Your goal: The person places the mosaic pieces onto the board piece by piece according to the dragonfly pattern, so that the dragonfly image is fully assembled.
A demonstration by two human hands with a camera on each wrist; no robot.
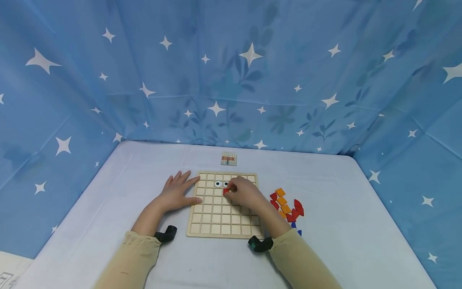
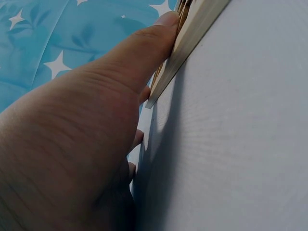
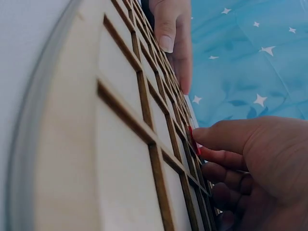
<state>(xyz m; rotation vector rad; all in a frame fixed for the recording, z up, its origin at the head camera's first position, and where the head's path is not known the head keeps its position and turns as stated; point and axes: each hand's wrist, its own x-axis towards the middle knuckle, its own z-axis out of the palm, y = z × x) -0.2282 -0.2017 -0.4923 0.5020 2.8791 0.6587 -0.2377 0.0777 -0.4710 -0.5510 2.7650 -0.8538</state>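
Note:
A wooden grid board (image 1: pixel 193 222) lies flat on the white table. My right hand (image 1: pixel 246 194) is over its upper middle cells and pinches a red tile (image 1: pixel 225 192) between thumb and fingertips. In the right wrist view the red tile (image 3: pixel 194 140) stands at the grid, largely covered by the thumb. Just above it two eye tiles (image 1: pixel 218 184) sit side by side in cells. My left hand (image 1: pixel 175 194) has its fingers spread at the board's left edge. Its thumb (image 2: pixel 161 33) and index fingertip rest on the frame.
Orange tiles (image 1: pixel 280 192), red tiles (image 1: pixel 298 204) and a few blue tiles (image 1: pixel 293 225) lie loose to the right of the board, partly behind my right forearm. A small pattern card (image 1: pixel 229 159) lies beyond the far edge. A starry blue curtain (image 1: pixel 231 80) surrounds the table.

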